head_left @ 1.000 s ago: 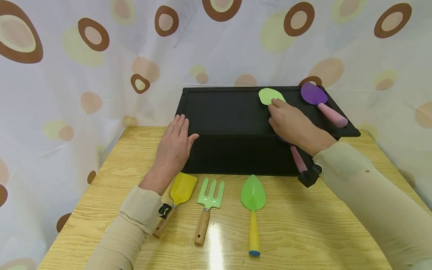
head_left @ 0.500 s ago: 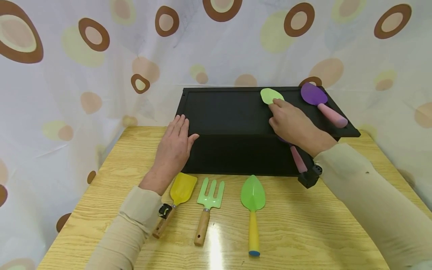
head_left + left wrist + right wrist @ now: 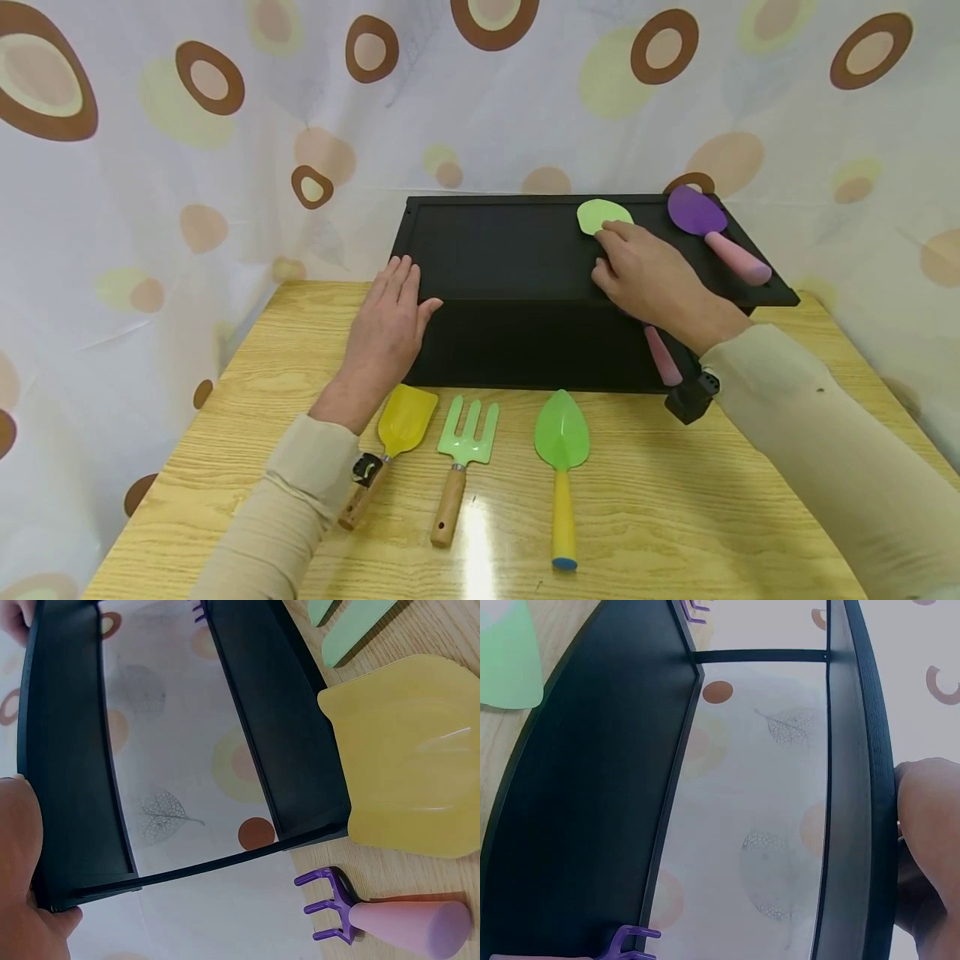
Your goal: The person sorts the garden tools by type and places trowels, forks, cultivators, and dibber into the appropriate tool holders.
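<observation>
My left hand lies flat with straight fingers on the left edge of the black two-tier shelf. At the back right of its top board, my right hand has curled fingers over a light green hand trowel. Only the rounded blade shows; the hand covers its handle. To the right of that hand lies a purple trowel with a pink handle. On the lower board, a purple hand fork with a pink handle is partly hidden under the right wrist.
Before the shelf on the wooden table lie a yellow shovel, a light green fork and a green trowel with a yellow handle. Another purple fork is beside the shelf's left end. A patterned curtain hangs behind.
The green blade has shifted slightly under my right hand, whose thumb now stands a little farther from the fingertips. My left hand stays in place.
</observation>
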{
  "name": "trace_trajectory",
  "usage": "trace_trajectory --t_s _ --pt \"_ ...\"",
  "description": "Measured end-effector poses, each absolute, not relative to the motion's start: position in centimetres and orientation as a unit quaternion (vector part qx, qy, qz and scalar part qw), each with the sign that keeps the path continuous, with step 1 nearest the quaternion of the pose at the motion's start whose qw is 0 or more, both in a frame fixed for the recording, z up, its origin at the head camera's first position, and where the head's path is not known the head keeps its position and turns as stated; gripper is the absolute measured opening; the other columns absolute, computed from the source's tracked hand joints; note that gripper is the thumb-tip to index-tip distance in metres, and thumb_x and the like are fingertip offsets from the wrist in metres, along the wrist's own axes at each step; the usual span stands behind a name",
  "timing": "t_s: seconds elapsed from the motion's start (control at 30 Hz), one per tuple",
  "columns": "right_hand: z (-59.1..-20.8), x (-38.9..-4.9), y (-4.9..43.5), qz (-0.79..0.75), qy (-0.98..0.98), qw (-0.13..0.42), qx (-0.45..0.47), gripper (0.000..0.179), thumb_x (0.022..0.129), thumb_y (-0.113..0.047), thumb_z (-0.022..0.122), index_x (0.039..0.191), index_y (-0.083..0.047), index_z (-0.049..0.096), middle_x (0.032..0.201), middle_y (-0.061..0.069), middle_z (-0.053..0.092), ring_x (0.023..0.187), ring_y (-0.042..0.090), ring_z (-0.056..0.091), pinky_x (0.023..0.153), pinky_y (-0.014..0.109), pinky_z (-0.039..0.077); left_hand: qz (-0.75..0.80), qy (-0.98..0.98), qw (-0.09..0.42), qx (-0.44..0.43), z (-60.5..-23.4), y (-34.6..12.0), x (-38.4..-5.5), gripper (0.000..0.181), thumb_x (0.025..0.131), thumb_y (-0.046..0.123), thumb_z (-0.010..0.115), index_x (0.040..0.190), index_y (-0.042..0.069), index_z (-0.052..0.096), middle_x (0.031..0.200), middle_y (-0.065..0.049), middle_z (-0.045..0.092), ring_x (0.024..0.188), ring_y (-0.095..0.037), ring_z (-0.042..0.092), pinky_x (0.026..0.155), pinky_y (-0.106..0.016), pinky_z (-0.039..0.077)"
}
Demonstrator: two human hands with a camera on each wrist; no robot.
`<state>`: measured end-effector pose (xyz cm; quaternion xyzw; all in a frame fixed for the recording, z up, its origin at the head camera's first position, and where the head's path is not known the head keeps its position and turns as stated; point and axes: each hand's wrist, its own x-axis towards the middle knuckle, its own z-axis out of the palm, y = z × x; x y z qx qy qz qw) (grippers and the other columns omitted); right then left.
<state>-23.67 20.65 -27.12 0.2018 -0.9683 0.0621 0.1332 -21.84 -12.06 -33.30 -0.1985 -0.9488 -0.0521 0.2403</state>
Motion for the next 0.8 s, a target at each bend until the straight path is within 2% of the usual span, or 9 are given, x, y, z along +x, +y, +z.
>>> trace_trajectory --t_s 0.37,0.6,0.7,0.8 --pt "-26.4 -22.7 20.8 0.081 -0.967 0.147 0.194 0.049 0.1 -0.026 0.049 0.135 0.008 0.051 0.146 0.027 0.048 0.138 0.041 0.044 0.113 0.056 0.039 -0.052 -0.953 0.228 -0.191 -33.3 -12.0 -21.8 0.061 0.106 0.038 0.042 0.148 -0.006 0.038 0.156 -0.02 0.039 0.149 -0.031 0.032 0.124 -0.04 0.025" --pt "-26.0 -21.9 21.2 0.09 -0.961 0.165 0.203 0.037 0.1 -0.026 0.051 0.118 0.006 0.059 0.143 0.025 0.051 0.139 0.038 0.043 0.112 0.056 0.04 -0.051 -0.952 0.231 -0.192 -33.3 -12.0 -21.7 0.061 0.106 0.037 0.043 0.148 -0.006 0.039 0.156 -0.021 0.039 0.149 -0.032 0.033 0.124 -0.04 0.025" --pt "-25.9 -21.4 21.4 0.09 -0.958 0.175 0.209 0.037 0.099 -0.026 0.052 0.119 0.004 0.06 0.142 0.024 0.052 0.139 0.038 0.044 0.113 0.054 0.04 -0.05 -0.953 0.23 -0.192 -33.3 -12.0 -21.7 0.061 0.106 0.038 0.042 0.148 -0.006 0.038 0.156 -0.021 0.039 0.149 -0.032 0.032 0.124 -0.04 0.025" --pt "-25.8 -20.9 21.7 0.092 -0.953 0.188 0.218 0.042 0.099 -0.024 0.054 0.128 0.005 0.058 0.142 0.024 0.052 0.138 0.038 0.045 0.115 0.053 0.039 -0.053 -0.953 0.227 -0.191 -33.2 -11.9 -21.7 0.061 0.106 0.038 0.042 0.149 -0.006 0.038 0.156 -0.021 0.038 0.149 -0.032 0.032 0.124 -0.04 0.025"
